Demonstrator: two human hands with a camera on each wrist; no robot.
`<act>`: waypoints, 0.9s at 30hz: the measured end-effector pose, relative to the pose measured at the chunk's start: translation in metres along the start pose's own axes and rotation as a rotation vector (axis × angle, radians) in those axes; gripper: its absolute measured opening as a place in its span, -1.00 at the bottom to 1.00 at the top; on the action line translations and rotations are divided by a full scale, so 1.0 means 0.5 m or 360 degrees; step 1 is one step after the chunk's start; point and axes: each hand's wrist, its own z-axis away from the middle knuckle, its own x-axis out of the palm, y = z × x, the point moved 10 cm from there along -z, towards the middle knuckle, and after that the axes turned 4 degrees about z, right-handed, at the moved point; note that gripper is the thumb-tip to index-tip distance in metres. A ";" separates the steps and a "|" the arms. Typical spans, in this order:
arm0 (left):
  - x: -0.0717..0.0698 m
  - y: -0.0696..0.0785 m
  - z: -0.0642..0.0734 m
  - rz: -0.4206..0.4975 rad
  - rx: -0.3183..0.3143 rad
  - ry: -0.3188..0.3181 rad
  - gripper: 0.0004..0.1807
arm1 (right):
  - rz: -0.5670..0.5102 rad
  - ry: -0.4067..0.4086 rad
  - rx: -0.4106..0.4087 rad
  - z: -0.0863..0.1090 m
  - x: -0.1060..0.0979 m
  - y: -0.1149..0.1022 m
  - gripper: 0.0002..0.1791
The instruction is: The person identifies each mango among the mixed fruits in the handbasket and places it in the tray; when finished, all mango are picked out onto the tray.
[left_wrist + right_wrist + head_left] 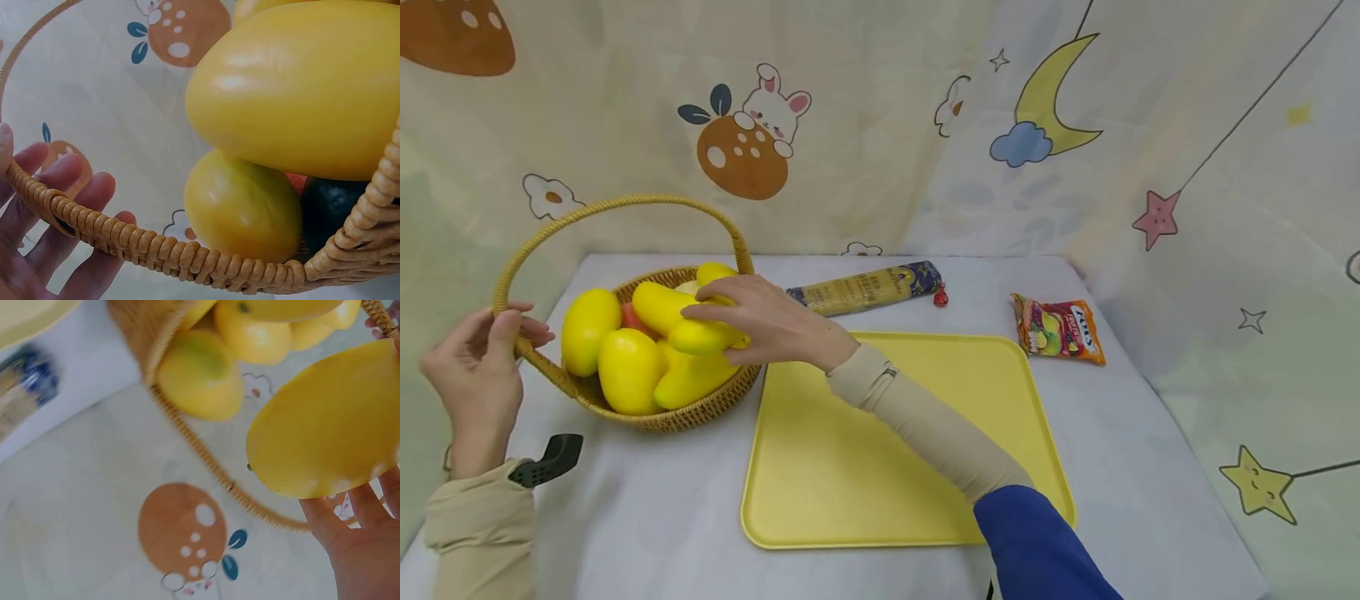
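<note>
Basket, woven, stands at the left side of the white-covered table, loaded with yellow fruit. A red piece shows among them from the head view, and a dark item lies low inside, seen from the left wrist.

Left hand: holds the basket's arched handle near its lower left end, thumb on one side and fingers on the other.

Right hand: grips one large yellow fruit, fingers against its side, over the right part of the basket. Whether that fruit touches its neighbours cannot be determined.

Yellow tray: flat on the table, just right of the basket, beneath the right forearm.

Long printed packet: lies behind the tray, a small red object at its right end. Orange snack bag: beside the tray's far right corner
</note>
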 end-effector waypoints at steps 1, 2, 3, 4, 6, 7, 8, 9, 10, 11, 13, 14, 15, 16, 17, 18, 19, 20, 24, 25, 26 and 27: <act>0.000 0.001 0.000 -0.0002 -0.0002 0.0001 -0.70 | -0.0012 0.0017 0.0012 0.014 -0.003 0.008 -0.44; 0.000 0.002 -0.001 -0.0004 -0.0005 0.0002 -0.71 | -0.0018 0.0026 0.0028 0.028 -0.005 0.017 -0.44; -0.001 0.002 -0.001 -0.0010 -0.0015 0.0005 -0.70 | -0.0027 0.0027 0.0045 0.042 -0.004 0.025 -0.43; -0.001 0.002 -0.001 -0.0015 -0.0023 0.0008 -0.71 | -0.0039 0.0024 0.0062 0.055 -0.002 0.033 -0.42; -0.002 0.002 0.000 -0.0028 -0.0030 0.0013 -0.72 | -0.0053 0.0019 0.0079 0.079 0.006 0.046 -0.41; -0.002 0.001 0.000 -0.0031 -0.0034 0.0014 -0.73 | -0.0056 0.0018 0.0087 0.090 0.013 0.052 -0.41; -0.002 0.002 0.000 -0.0031 -0.0025 0.0012 -0.72 | -0.0052 0.0016 0.0093 0.100 0.023 0.057 -0.42; -0.001 0.002 0.001 -0.0026 -0.0025 0.0011 -0.72 | -0.0050 0.0015 0.0097 0.110 0.032 0.062 -0.42; -0.001 0.002 0.001 -0.0019 -0.0023 0.0010 -0.72 | -0.0044 0.0012 0.0098 0.119 0.044 0.067 -0.42; 0.000 0.002 0.000 -0.0010 -0.0016 0.0009 -0.71 | -0.0026 0.0006 0.0096 0.126 0.058 0.071 -0.43; 0.000 0.003 0.000 -0.0005 0.0002 0.0008 -0.71 | -0.0008 -0.0024 0.0101 0.138 0.088 0.078 -0.43; 0.000 0.003 0.001 0.0012 0.0001 0.0009 -0.71 | -0.0006 -0.0045 0.0102 0.142 0.103 0.080 -0.44; 0.000 0.002 0.001 0.0020 -0.0007 0.0011 -0.71 | -0.0013 -0.0063 0.0104 0.145 0.117 0.083 -0.44; 0.000 0.002 0.001 0.0025 -0.0009 0.0013 -0.71 | -0.0034 -0.0074 0.0100 0.146 0.130 0.084 -0.45; -0.001 0.002 0.001 0.0029 -0.0014 0.0014 -0.71 | -0.0052 -0.0087 0.0101 0.146 0.141 0.085 -0.45; -0.001 0.002 0.001 0.0033 -0.0015 0.0016 -0.71 | -0.0064 -0.0103 0.0102 0.145 0.152 0.086 -0.46; -0.001 0.001 0.002 0.0041 -0.0025 0.0014 -0.71 | -0.0075 -0.0121 0.0102 0.144 0.161 0.086 -0.46; 0.000 0.002 0.002 0.0052 -0.0025 0.0011 -0.71 | -0.0077 -0.0139 0.0105 0.144 0.169 0.087 -0.47; 0.002 0.007 0.001 0.0036 0.0010 0.0001 -0.70 | -0.0051 -0.0237 0.0148 0.144 0.199 0.095 -0.47; 0.002 0.008 0.001 0.0028 0.0015 -0.0001 -0.70 | -0.0046 -0.0256 0.0159 0.144 0.204 0.097 -0.47; 0.002 0.010 0.001 0.0016 0.0028 -0.0002 -0.70 | -0.0044 -0.0271 0.0171 0.145 0.208 0.099 -0.46; 0.000 0.011 0.000 0.0006 0.0026 0.0001 -0.70 | -0.0038 -0.0280 0.0176 0.145 0.212 0.100 -0.45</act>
